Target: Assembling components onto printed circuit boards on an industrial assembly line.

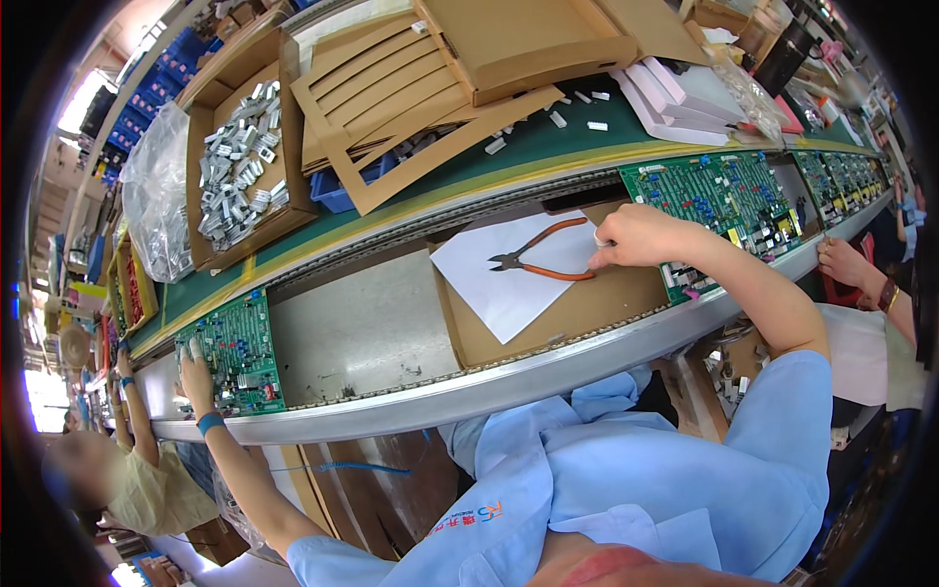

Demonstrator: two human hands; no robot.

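My left hand (196,380), a blue band at its wrist, rests with fingers stretched out at the left part of a green circuit board (249,342). My right hand (638,237) is closed, fingers curled with the thumb against them, beside the left edge of another green circuit board (709,191). What it may hold is hidden. Close to its fingertips are the handle ends of diagonal cutters (553,271) with orange grips. The cutters lie spread on a white sheet of paper (504,308), in a shallow cardboard tray (626,298) on the line.
A metal-edged conveyor (391,416) crosses in front of me. Beyond it stand a cardboard box (201,147) of small silvery parts, slotted cardboard (391,98) and a blue bin (333,191). Co-workers' hands (849,266) work at the right and far left.
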